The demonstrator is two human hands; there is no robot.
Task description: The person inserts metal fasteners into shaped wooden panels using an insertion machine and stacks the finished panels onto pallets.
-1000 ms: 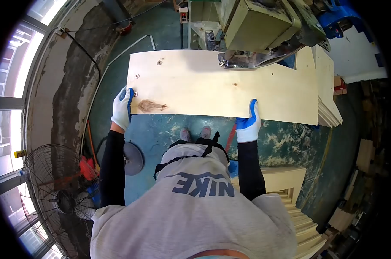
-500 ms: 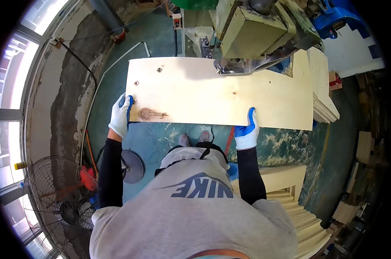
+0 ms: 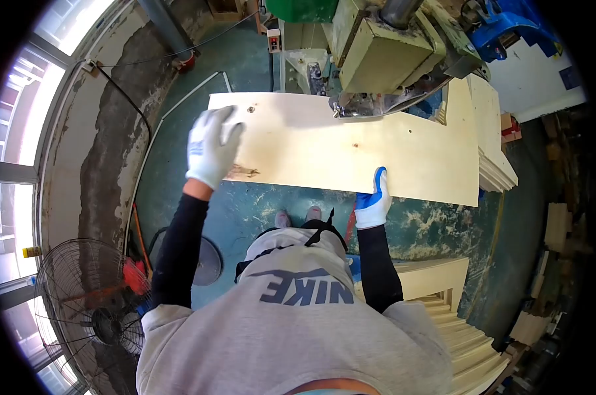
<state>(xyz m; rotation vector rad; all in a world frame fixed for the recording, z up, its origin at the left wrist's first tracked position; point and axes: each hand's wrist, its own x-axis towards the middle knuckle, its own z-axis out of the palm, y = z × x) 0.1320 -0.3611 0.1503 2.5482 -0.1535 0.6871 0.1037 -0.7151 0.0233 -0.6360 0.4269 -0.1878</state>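
Observation:
A long pale wooden board [image 3: 298, 145] with dark knots lies under the head of a green machine [image 3: 393, 62]. My right hand [image 3: 374, 201], in a white and blue glove, grips its near edge right of the middle, thumb on top and fingers hidden underneath. Over the board's left end is my left hand [image 3: 212, 146], gloved too, with fingers apart and nothing in them; I cannot tell whether it touches the wood. At the board's far edge sits the machine's metal guard [image 3: 370, 105], and an angular notch is cut into the board to its right.
Stacked boards [image 3: 499, 164] stand at the right behind the board. More cut wooden pieces [image 3: 462, 329] are piled low at my right side. A wire-caged fan [image 3: 90, 313] stands at the left by the windows, near a round grey disc [image 3: 208, 260] on the floor.
My left hand has let go of the board's left edge and moved up and right over its surface. The board has shifted slightly and tilted, its left end now further right.

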